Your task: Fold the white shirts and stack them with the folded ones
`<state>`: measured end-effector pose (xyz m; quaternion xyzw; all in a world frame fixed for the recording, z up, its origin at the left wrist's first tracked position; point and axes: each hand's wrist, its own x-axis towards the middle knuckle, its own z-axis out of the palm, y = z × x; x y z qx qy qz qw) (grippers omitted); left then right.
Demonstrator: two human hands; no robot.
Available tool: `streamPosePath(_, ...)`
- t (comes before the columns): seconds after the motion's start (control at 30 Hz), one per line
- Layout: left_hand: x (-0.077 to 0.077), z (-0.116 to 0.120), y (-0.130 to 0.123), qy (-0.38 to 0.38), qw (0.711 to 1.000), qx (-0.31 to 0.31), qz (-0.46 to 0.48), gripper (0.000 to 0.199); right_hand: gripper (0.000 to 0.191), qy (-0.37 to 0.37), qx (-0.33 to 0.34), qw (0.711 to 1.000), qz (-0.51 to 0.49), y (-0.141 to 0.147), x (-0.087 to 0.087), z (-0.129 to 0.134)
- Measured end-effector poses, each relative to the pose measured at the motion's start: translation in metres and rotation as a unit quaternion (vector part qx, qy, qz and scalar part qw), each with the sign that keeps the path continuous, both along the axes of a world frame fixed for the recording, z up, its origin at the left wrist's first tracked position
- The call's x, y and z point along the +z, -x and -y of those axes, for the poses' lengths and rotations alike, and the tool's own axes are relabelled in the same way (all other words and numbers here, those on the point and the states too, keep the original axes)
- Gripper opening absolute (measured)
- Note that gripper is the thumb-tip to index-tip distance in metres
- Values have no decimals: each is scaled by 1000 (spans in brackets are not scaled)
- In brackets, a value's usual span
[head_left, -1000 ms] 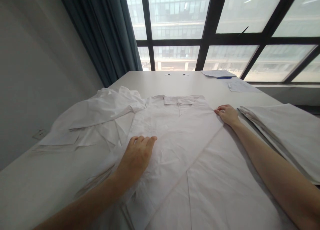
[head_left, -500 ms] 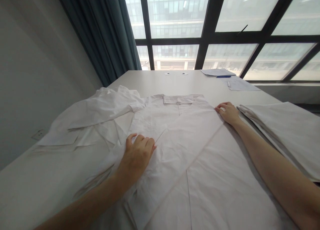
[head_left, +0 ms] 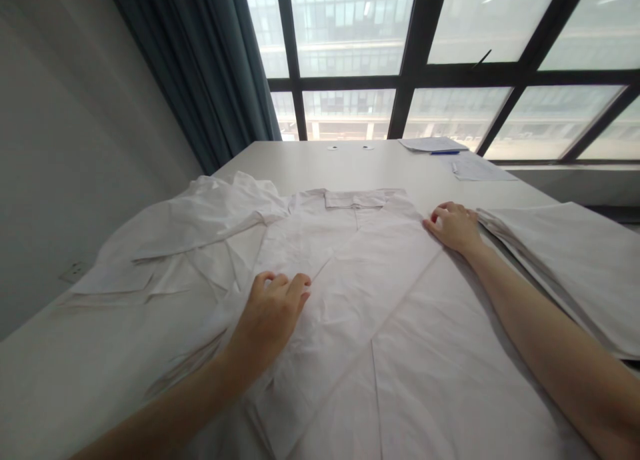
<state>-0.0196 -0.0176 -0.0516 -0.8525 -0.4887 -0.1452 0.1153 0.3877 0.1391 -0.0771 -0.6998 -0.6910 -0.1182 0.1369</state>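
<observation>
On the table (head_left: 300, 167), the shirt (head_left: 360, 273) below the left hand (head_left: 273, 308) and beside the right hand (head_left: 454, 227) could be wrinkled by uneven pulling; both are half-curled, any hold cannot be told.

Garment (head_left: 360, 273), mid tabletop (head_left: 295, 163): thin matt cloth, lightly creased. Tabletop itself: smooth, slight sheen. White cloth (head_left: 195, 213) nr L edge: matt, v. rumpled. Folded cloth (head_left: 565, 260), R edge: matt, smoother. Papers (head_left: 430, 144) nr far R corner: matt. Pen (head_left: 445, 153): plastic-looking. Curtain (head_left: 220, 67): matt fabric. Windowpanes (head_left: 350, 33): glass.
</observation>
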Motion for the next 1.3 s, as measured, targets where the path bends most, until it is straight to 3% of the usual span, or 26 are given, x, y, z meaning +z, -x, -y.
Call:
streamPosePath(0.17,4,15,-1,68,997,-28,11,39,32,2,-9,1000,-26,-3,-5,-4)
streamPosePath(0.3,7,17,0,125,988,-69,56,42,34,5,-36,998,-49,-8,-10,-10)
streamPosePath(0.47,5,11,2,144,987,-33,68,45,37,10,-51,998,-40,-9,-10,-11)
streamPosePath(0.67,8,14,-1,79,992,-18,-95,41,43,-11,-16,999,34,-1,-3,-1)
streamPosePath(0.77,10,18,-5,-12,993,-8,-120,36,41,-24,-4,998,59,2,-3,2)
streamPosePath(0.83,9,21,-9,-63,991,-46,-106,31,39,-28,-15,998,54,2,-3,4)
streamPosePath(0.9,7,26,-14,-53,988,-121,-76,22,36,-39,-18,998,52,2,-2,4)
streamPosePath(0.97,4,30,-17,11,979,-195,-48,19,31,-67,13,997,40,2,3,4)
streamPosePath(1.07,-2,35,-20,116,962,-243,-45,47,28,-79,158,984,-32,14,11,4)
streamPosePath(1.17,-3,36,-19,170,953,-244,-50,66,34,30,319,943,-91,40,12,7)
streamPosePath(1.3,-1,34,-17,212,945,-244,-45,73,44,112,378,916,-75,73,-1,12)
